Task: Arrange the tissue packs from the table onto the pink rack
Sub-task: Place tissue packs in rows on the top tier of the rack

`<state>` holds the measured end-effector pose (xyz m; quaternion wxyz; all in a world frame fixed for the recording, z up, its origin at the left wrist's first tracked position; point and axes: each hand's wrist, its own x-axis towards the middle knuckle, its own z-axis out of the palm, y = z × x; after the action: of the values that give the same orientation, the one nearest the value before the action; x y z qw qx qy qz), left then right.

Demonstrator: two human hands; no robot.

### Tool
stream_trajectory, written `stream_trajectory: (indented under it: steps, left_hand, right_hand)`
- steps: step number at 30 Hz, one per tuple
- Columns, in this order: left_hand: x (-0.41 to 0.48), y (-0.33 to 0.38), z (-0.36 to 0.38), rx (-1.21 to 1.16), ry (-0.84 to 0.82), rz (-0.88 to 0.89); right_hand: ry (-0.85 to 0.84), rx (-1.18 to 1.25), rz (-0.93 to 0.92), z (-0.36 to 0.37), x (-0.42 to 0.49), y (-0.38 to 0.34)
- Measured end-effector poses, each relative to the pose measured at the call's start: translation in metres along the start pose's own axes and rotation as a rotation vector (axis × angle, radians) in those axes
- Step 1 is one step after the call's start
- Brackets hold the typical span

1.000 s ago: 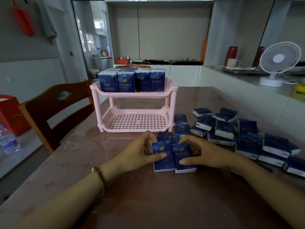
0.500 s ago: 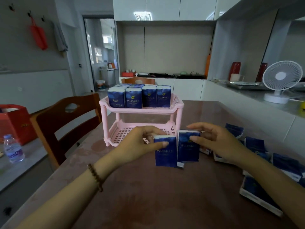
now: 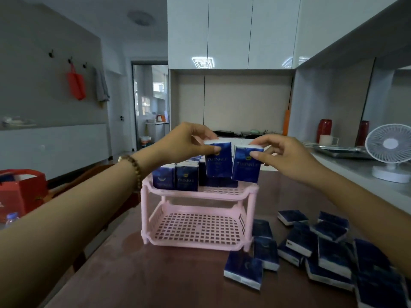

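Pinching at the top edge, left grip (image 3: pixel 189 141) holds one tissue pack (image 3: pixel 218 162) and right grip (image 3: pixel 287 156) a second pack (image 3: pixel 246 166), both upright, side by side just above the top shelf of the pink rack (image 3: pixel 200 194), beside the standing packs (image 3: pixel 175 177) there. They are light, soft and film-slick, I judge, so I should squeeze gently near the corners. Loose packs (image 3: pixel 333 258) lie on the glossy brown tabletop (image 3: pixel 144 281); a white fan (image 3: pixel 391 145) stands off to the right.

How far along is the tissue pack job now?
Done: several packs stand on the top shelf of the pink rack. In hand: the left hand pinches a pack, the right hand a second pack, above that shelf. Left: the bottom shelf holds nothing; many packs lie on the table.
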<state>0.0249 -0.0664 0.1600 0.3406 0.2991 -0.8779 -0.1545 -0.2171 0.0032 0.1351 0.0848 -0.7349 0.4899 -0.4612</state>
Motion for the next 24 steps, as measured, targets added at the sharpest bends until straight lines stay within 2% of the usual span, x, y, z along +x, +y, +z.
stream_trajectory:
  steps: [9,24]
  left_hand:
    - [0.036,-0.034,0.010,0.153,-0.089,-0.119]
    - [0.047,-0.050,0.018,0.222,-0.164,-0.187]
  right_hand:
    - [0.009,-0.084,0.029,0.031,0.035,0.043]
    - [-0.040,-0.130,0.060,0.049,0.049,0.061]
